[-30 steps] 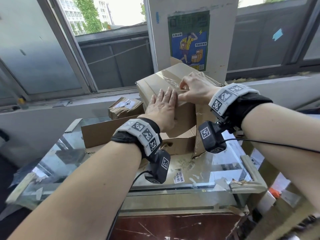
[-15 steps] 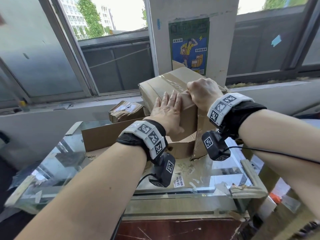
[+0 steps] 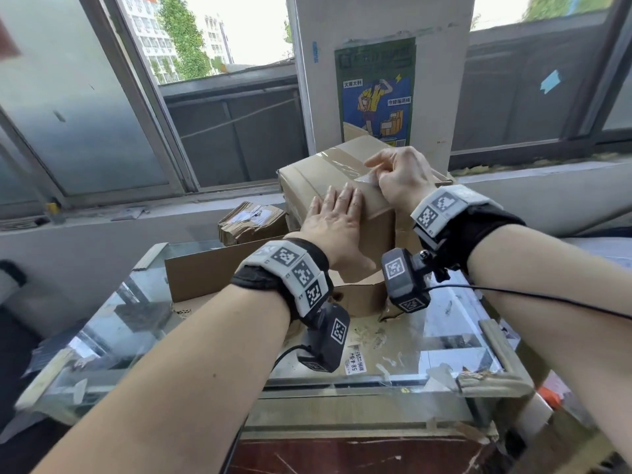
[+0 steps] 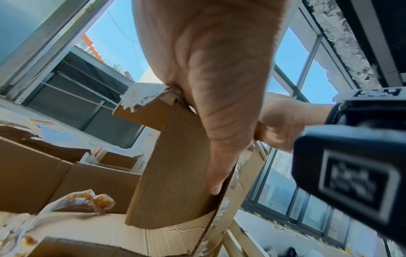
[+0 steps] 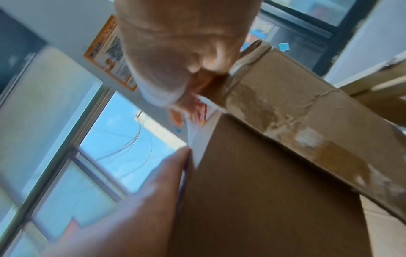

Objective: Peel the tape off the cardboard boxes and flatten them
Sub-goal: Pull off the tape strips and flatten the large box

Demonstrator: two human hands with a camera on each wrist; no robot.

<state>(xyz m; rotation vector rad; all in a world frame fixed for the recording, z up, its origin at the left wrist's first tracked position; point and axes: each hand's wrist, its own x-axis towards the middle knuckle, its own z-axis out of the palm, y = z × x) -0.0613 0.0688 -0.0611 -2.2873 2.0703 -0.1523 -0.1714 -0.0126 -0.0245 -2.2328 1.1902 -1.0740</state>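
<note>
Windowside, right hand [image 3: 402, 177] fingers pinch tape [image 3: 367, 178] atop box [image 3: 318, 179].

"58-4-6" on table sticker [image 3: 355, 362]

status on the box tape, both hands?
Left hand flat on the cardboard box, bracing. Right hand pinching the clear tape, end lifted, rest stuck along the top. Nothing blocking.

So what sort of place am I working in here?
Probably a parcel or courier sorting corner by a window: a courier-themed poster on the pillar, taped cardboard boxes piled on a glass-topped counter, and torn tape scraps littering it.
</note>
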